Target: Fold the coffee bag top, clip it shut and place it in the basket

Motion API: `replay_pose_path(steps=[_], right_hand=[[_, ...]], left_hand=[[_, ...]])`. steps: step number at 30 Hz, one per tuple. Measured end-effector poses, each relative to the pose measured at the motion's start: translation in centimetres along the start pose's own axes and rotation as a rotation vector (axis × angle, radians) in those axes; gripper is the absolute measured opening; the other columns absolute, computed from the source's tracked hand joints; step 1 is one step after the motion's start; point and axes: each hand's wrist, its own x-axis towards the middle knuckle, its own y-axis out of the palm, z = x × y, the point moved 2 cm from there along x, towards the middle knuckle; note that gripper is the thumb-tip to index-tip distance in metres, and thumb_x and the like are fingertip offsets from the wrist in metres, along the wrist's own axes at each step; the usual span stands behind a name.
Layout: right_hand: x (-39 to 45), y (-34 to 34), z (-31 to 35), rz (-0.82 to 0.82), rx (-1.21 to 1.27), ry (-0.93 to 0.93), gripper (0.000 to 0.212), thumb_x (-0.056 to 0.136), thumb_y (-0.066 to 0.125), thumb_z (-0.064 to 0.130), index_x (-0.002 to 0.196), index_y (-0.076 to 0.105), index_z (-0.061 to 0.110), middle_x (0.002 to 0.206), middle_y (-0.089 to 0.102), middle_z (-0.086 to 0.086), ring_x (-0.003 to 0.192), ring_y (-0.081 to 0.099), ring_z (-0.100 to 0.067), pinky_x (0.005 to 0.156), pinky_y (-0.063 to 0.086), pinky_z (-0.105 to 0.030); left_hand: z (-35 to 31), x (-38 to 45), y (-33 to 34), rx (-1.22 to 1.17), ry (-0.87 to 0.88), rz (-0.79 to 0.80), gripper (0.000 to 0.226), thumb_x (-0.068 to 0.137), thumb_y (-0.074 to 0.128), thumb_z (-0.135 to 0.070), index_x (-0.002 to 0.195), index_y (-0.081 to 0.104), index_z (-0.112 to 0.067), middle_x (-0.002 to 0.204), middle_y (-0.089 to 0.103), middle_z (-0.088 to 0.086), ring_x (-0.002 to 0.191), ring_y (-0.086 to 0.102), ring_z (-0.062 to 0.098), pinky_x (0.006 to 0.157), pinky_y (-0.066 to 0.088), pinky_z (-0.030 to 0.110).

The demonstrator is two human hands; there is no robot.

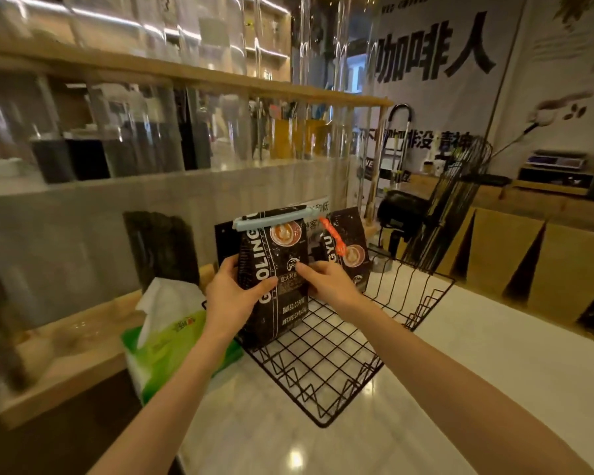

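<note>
2 coffee bags, 2 clips, 1 wire basket, 1 tissue pack, 2 hands.

Bag no. 1, the coffee bag (273, 279), is black w/ white print, upright, held over the basket's left end. Its bottom edge is down at the basket (326, 368) floor by the left rim; can't tell if it's touching the wire. Top is folded over and shut w/ a pale blue clip (275, 217) running straight across the full width.

Left hand (228, 296) wraps the bag's left edge, thumb on the front, fingers behind: pinching the bag. Right hand (330, 282) is at the bag's right edge, fingertips pressed on the front near the label, rest of the hand behind/beside it, also gripping the bag.

Second bag (348, 248) stands at the back of the basket, just right of bag no. 1, leaning slightly, w/ an orange clip (333, 238) set diagonally near its top left corner.

Basket is black wire, sitting on a white counter (494, 354). Front and right part of its floor is bare grid, so there is room there. Counter to the right and front of the basket is open.

Green tissue pack (165, 341) sits just left of the basket, close to the left forearm, w/ a white tissue sticking up. Behind it is a low wooden ledge and a clear ribbed screen.
</note>
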Motion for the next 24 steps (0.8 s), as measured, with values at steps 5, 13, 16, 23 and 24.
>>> replay_pose_path(steps=[5, 13, 16, 23, 24], right_hand=[[0.3, -0.3, -0.2, 0.018, -0.092, -0.021, 0.039, 0.087, 0.053, 0.037, 0.109, 0.057, 0.005, 0.099, 0.063, -0.002, 0.1, 0.06, -0.019, 0.091, 0.05, -0.035], [-0.9, 0.1, 0.9, 0.045, -0.255, -0.007, 0.043, 0.091, 0.042, 0.04, 0.119, 0.051, 0.008, 0.112, 0.059, -0.003, 0.101, 0.054, -0.016, 0.082, 0.04, -0.027], [-1.4, 0.3, 1.2, 0.042, -0.262, 0.0, 0.045, 0.091, 0.043, 0.039, 0.126, 0.045, 0.01, 0.124, 0.055, -0.006, 0.103, 0.051, -0.015, 0.083, 0.038, -0.027], [-4.3, -0.9, 3.0, -0.016, -0.193, -0.065, 0.055, 0.091, 0.048, 0.03, 0.139, 0.028, 0.011, 0.137, 0.045, -0.008, 0.107, 0.045, -0.011, 0.077, 0.039, -0.018], [-5.1, -1.3, 3.5, -0.058, -0.206, -0.089, 0.054, 0.091, 0.049, 0.03, 0.138, 0.029, 0.013, 0.136, 0.046, -0.008, 0.108, 0.046, -0.012, 0.077, 0.039, -0.017]], left_hand=[[0.6, 0.1, 0.3, 0.056, -0.029, 0.027, 0.068, 0.069, 0.073, -0.031, 0.126, 0.04, -0.015, 0.124, 0.058, 0.007, 0.111, 0.055, 0.022, 0.093, 0.048, 0.047], [0.4, -0.1, 0.7, 0.104, -0.059, 0.06, 0.057, 0.076, 0.067, -0.03, 0.125, 0.042, -0.014, 0.124, 0.058, 0.007, 0.112, 0.055, 0.024, 0.09, 0.045, 0.035], [0.2, -0.5, 0.7, 0.112, -0.044, 0.021, 0.063, 0.072, 0.071, -0.029, 0.125, 0.04, -0.014, 0.123, 0.057, 0.009, 0.11, 0.055, 0.025, 0.091, 0.047, 0.038], [-3.2, -4.0, 1.1, 0.239, 0.178, -0.274, 0.085, 0.076, 0.067, -0.023, 0.14, 0.013, -0.006, 0.147, 0.023, 0.018, 0.136, 0.024, 0.028, 0.111, 0.024, 0.041], [-4.3, -4.9, 1.2, 0.249, 0.266, -0.321, 0.081, 0.077, 0.066, -0.022, 0.139, 0.016, -0.006, 0.146, 0.025, 0.018, 0.135, 0.025, 0.028, 0.111, 0.023, 0.04]])
